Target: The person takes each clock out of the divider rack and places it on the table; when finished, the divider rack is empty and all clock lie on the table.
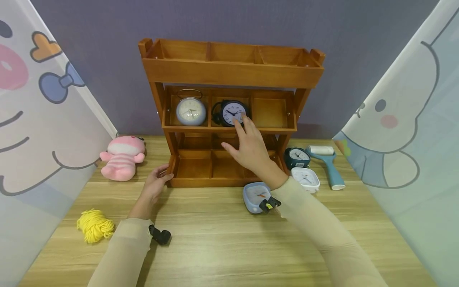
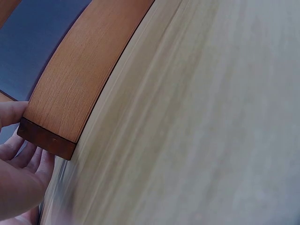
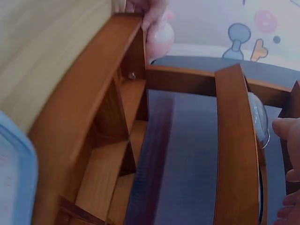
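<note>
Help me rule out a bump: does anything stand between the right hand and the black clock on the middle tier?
Nothing visible blocks the right hand: in the head view it overlaps the face of the black clock, though contact can't be confirmed. The middle tier's front lip runs low, below the dial.

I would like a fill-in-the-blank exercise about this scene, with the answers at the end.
The left hand holds the wooden shelf at its lower front ____ corner.
The black clock nearest the right hand is in the shelf's ____ tier.
The yarn is ____ in colour.
The lint roller lies to the shelf's ____.
Missing words: left; middle; yellow; right.
</note>
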A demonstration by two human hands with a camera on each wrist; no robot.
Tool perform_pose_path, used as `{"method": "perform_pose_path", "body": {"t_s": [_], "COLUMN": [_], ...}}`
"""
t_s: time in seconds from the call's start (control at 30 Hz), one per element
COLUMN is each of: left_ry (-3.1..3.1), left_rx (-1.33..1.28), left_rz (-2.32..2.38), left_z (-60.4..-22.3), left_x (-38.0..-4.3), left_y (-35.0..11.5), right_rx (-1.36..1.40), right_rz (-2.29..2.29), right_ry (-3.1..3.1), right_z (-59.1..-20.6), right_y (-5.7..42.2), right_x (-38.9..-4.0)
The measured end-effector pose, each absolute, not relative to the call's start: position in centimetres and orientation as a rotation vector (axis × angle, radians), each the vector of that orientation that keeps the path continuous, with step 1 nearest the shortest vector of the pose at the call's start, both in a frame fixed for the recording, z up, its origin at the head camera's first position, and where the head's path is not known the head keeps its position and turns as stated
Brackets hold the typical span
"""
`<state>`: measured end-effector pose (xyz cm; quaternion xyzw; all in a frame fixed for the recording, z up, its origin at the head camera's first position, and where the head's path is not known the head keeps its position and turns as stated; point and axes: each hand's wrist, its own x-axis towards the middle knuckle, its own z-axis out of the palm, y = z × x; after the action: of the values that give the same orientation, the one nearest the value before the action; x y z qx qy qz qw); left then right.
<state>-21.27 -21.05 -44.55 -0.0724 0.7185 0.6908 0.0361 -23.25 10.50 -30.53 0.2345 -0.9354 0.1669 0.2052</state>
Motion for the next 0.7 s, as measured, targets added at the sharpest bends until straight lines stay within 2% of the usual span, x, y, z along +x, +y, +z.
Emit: {"method": "perform_pose_path", "body": {"t_s": [0.3,0.7], "left_ry": [2.234,2.248], "left_rx": [-0.209,-0.202], "left_rz": [2.102,2.103], "left_z": [-44.3,-44.1], "left_x": [-21.1,-20.9], "left_y": [-21.0,-20.9], "right_rx": [0.599,0.444], "right_rz": [0.470,0.472], "right_ry": [-2.579,-2.706], "right_z": [-29.2,-28.3], "right_y": [9.0,8.1], "right_x": [-26.6,-29.1]}}
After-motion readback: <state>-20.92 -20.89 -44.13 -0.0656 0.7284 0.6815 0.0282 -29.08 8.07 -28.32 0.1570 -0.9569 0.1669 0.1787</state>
